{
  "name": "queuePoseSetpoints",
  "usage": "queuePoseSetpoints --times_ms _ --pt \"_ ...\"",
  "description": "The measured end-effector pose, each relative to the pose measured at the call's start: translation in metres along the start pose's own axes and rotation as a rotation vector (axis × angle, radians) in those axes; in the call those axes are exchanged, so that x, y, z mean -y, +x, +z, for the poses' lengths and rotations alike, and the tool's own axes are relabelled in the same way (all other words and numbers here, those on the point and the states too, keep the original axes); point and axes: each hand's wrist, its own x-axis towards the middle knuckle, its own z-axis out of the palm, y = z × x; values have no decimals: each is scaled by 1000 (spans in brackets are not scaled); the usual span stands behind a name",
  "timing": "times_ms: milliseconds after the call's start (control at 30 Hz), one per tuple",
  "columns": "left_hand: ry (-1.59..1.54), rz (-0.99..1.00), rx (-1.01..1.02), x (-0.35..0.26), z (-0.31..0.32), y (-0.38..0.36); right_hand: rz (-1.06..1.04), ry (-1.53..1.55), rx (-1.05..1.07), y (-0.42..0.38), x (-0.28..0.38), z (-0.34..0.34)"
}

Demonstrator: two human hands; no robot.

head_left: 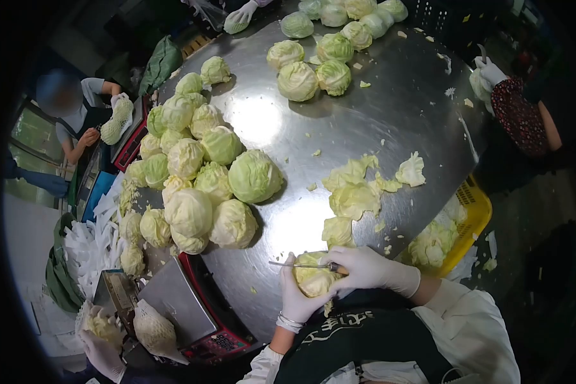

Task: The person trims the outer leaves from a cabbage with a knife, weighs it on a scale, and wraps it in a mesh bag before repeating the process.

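Note:
In my gloved left hand (296, 299) is a pale cabbage (315, 281), held close to my apron at the near edge of the metal table (390, 109). My gloved right hand (365, 267) is closed round the handle of a knife (294, 264). Its thin blade points left across the top of the cabbage, above my left thumb; whether it is cutting in cannot be told. Loose cabbage leaves (353, 195) lie on the table just beyond my hands, with small scraps about them.
A pile of cabbages (189, 211) covers the table's left side; more (297, 81) stand at the far end. A scale (179, 307) and a net-wrapped cabbage (155, 329) are at lower left. A yellow crate (477, 221) of leaves stands right. Other people work around the table.

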Motion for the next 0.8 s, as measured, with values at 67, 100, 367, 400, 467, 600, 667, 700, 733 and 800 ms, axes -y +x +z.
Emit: queuePoseSetpoints --times_ms 67,100,367,400,467,600,667,700,733,800 --pt "-41 -1 18 2 -1 -1 -42 109 -43 7 -25 9" --pt "-99 -39 0 2 0 -2 -37 115 -37 6 -23 5" --pt "-285 -106 30 4 -5 -1 118 153 -174 1 -36 0" --pt "-281 -99 27 4 -7 -2 72 226 -198 -1 -31 -1" --pt "-483 -98 4 9 -11 -5 13 336 -238 -5 -26 -7" --pt "-516 6 -136 9 -18 -9 299 579 -263 -6 -18 -12" --pt "-263 123 -158 9 -24 -5 196 587 -291 1 -31 8" --pt "-10 226 -185 8 -28 -4 100 596 -308 5 -30 15" --pt "212 307 -154 5 -30 0 95 682 -262 9 -28 21" --pt "340 351 -134 4 -29 4 56 534 -259 15 -13 26"
